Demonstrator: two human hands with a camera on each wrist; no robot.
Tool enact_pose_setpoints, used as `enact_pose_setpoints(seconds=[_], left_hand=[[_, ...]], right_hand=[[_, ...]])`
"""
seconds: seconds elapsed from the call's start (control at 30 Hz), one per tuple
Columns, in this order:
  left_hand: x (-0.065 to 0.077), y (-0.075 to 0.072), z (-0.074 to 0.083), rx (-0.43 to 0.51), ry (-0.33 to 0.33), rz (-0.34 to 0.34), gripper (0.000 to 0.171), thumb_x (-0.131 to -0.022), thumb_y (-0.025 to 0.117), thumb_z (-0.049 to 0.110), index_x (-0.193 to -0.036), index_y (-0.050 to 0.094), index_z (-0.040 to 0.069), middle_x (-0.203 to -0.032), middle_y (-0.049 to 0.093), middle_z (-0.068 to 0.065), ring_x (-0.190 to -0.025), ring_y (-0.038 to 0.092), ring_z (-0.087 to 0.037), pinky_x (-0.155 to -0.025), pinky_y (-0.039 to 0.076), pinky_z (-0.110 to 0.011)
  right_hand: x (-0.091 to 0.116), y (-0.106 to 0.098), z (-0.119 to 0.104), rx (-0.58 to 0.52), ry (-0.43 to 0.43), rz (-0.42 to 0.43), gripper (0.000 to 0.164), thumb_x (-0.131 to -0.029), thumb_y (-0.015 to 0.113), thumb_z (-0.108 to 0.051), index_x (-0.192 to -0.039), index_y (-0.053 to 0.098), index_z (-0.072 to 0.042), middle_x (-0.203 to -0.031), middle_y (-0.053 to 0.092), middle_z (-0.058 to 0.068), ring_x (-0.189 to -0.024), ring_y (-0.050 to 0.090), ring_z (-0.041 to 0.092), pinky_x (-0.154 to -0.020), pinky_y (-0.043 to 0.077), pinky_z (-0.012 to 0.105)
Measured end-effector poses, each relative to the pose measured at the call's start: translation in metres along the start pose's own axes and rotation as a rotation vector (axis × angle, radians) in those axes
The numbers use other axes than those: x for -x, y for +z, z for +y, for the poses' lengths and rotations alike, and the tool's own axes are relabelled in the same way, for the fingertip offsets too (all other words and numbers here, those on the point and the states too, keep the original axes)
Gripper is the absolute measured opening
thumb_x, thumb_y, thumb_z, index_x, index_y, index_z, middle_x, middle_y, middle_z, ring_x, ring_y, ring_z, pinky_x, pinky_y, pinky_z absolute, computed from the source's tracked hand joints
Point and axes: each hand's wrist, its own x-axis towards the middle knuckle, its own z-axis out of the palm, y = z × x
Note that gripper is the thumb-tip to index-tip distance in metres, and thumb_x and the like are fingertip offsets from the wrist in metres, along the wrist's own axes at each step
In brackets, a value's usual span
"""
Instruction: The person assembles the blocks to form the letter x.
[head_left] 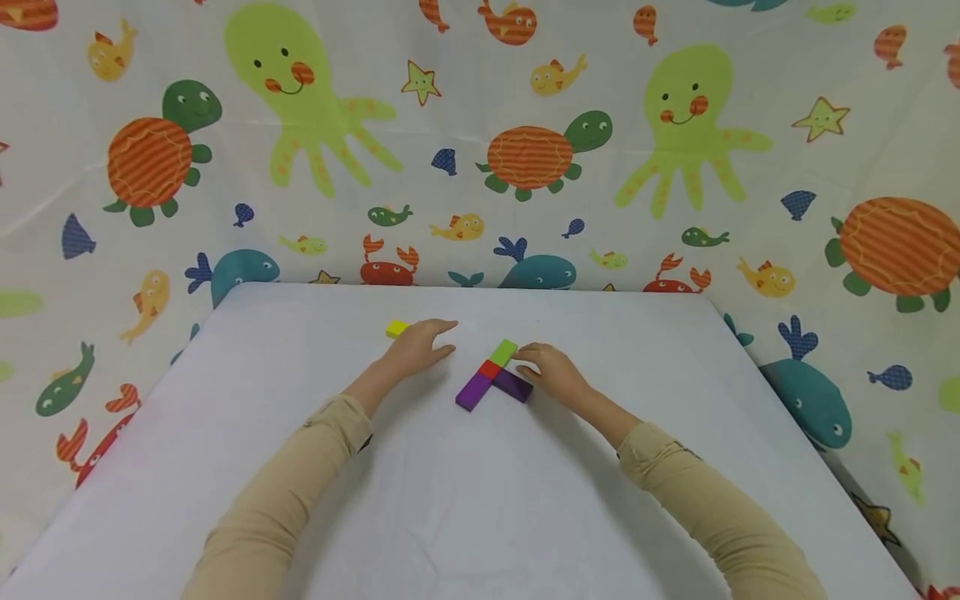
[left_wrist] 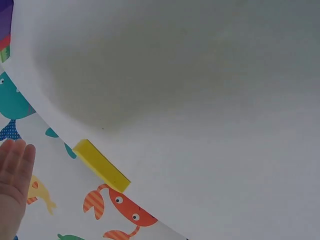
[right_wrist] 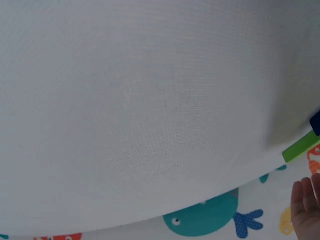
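Note:
Several flat coloured blocks lie joined end to side on the white table: a lime green block (head_left: 504, 352) at the far end, a small red block (head_left: 490, 369) in the middle, a purple block (head_left: 473, 392) toward me, and a dark purple block (head_left: 514, 386) branching right. My right hand (head_left: 557, 377) hovers just right of the green and dark purple blocks, fingers bent loosely around nothing visible. To their left, my left hand (head_left: 416, 350) is held above the table, thumb and fingers apart, holding nothing. A yellow block (left_wrist: 102, 166) lies by itself, partly hidden behind the left hand in the head view.
A white cloth covers the table (head_left: 480, 517). Behind it and along the sides hangs a curtain (head_left: 457, 192) printed with sea animals. The table's far edge runs a short way beyond the blocks.

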Motion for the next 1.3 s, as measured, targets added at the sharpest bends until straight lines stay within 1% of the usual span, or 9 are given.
enact_pose_setpoints(seconds=[0.13, 0.27, 0.4, 0.5, 0.6, 0.77, 1.07, 1.17, 1.3], left_hand=[[0.001, -0.007, -0.008, -0.048, -0.001, 0.014, 0.053, -0.091, 0.062, 0.024, -0.137, 0.047, 0.002, -0.14, 0.049, -0.017, -0.132, 0.043, -0.034, -0.11, 0.034, -0.046], [0.0, -0.01, -0.016, -0.067, -0.031, 0.029, 0.054, -0.09, 0.063, 0.023, -0.137, 0.047, 0.002, -0.141, 0.047, -0.019, -0.133, 0.041, -0.035, -0.111, 0.032, -0.047], [-0.001, -0.009, -0.024, -0.056, -0.065, 0.017, 0.054, -0.091, 0.062, 0.021, -0.138, 0.045, 0.002, -0.143, 0.044, -0.02, -0.135, 0.038, -0.037, -0.112, 0.031, -0.049], [-0.002, -0.009, -0.03, -0.077, -0.083, 0.0, 0.053, -0.092, 0.06, 0.02, -0.139, 0.044, 0.002, -0.146, 0.04, -0.021, -0.136, 0.036, -0.038, -0.112, 0.03, -0.049], [-0.001, -0.01, -0.038, -0.09, -0.09, -0.002, 0.05, -0.094, 0.057, 0.017, -0.14, 0.043, 0.003, -0.147, 0.039, -0.02, -0.137, 0.034, -0.038, -0.113, 0.028, -0.05], [0.003, -0.01, -0.052, -0.074, -0.095, -0.004, 0.047, -0.096, 0.05, 0.011, -0.141, 0.041, 0.004, -0.147, 0.037, -0.021, -0.137, 0.033, -0.039, -0.114, 0.025, -0.05], [0.006, -0.009, -0.067, -0.064, -0.167, -0.032, 0.047, -0.095, 0.052, 0.009, -0.14, 0.042, 0.003, -0.148, 0.034, -0.025, -0.135, 0.034, -0.042, -0.112, 0.027, -0.052], [0.005, -0.007, -0.07, -0.09, -0.158, -0.039, 0.045, -0.095, 0.052, 0.007, -0.139, 0.045, 0.002, -0.147, 0.033, -0.026, -0.136, 0.031, -0.043, -0.113, 0.026, -0.053], [0.005, -0.005, -0.074, -0.105, -0.137, -0.05, 0.041, -0.096, 0.049, 0.006, -0.137, 0.047, 0.002, -0.148, 0.029, -0.029, -0.139, 0.022, -0.046, -0.113, 0.021, -0.056]], right_hand=[[0.0, 0.003, -0.001, 0.05, -0.066, -0.028, 0.029, -0.09, 0.062, -0.007, -0.117, 0.064, 0.0, -0.118, 0.064, 0.019, -0.114, 0.06, 0.032, -0.097, 0.048, 0.042], [0.0, 0.006, 0.0, 0.066, -0.122, -0.036, 0.032, -0.089, 0.062, -0.007, -0.12, 0.062, 0.0, -0.121, 0.062, 0.022, -0.116, 0.058, 0.035, -0.098, 0.048, 0.042], [-0.002, 0.008, -0.001, 0.061, -0.127, -0.051, 0.034, -0.09, 0.063, -0.011, -0.122, 0.061, -0.002, -0.125, 0.059, 0.022, -0.119, 0.056, 0.036, -0.099, 0.046, 0.043], [-0.004, 0.01, -0.001, 0.067, -0.115, -0.076, 0.035, -0.09, 0.063, -0.014, -0.124, 0.06, -0.003, -0.129, 0.056, 0.022, -0.122, 0.054, 0.035, -0.101, 0.045, 0.043], [-0.007, 0.012, -0.001, 0.084, -0.122, -0.095, 0.036, -0.09, 0.062, -0.015, -0.125, 0.059, -0.003, -0.132, 0.054, 0.021, -0.123, 0.053, 0.035, -0.102, 0.044, 0.042], [-0.01, 0.013, -0.005, 0.07, -0.137, -0.133, 0.037, -0.09, 0.063, -0.014, -0.125, 0.059, -0.002, -0.132, 0.055, 0.02, -0.122, 0.053, 0.034, -0.102, 0.045, 0.041], [-0.012, 0.016, -0.01, 0.049, -0.137, -0.168, 0.038, -0.092, 0.06, -0.016, -0.127, 0.057, 0.0, -0.133, 0.054, 0.02, -0.125, 0.051, 0.034, -0.104, 0.042, 0.042], [-0.012, 0.018, -0.009, 0.045, -0.147, -0.162, 0.038, -0.092, 0.06, -0.015, -0.128, 0.057, -0.001, -0.134, 0.054, 0.019, -0.125, 0.052, 0.034, -0.104, 0.043, 0.042], [-0.012, 0.02, -0.007, 0.056, -0.183, -0.162, 0.038, -0.092, 0.059, -0.013, -0.128, 0.057, -0.001, -0.133, 0.054, 0.02, -0.124, 0.052, 0.035, -0.102, 0.044, 0.042]])
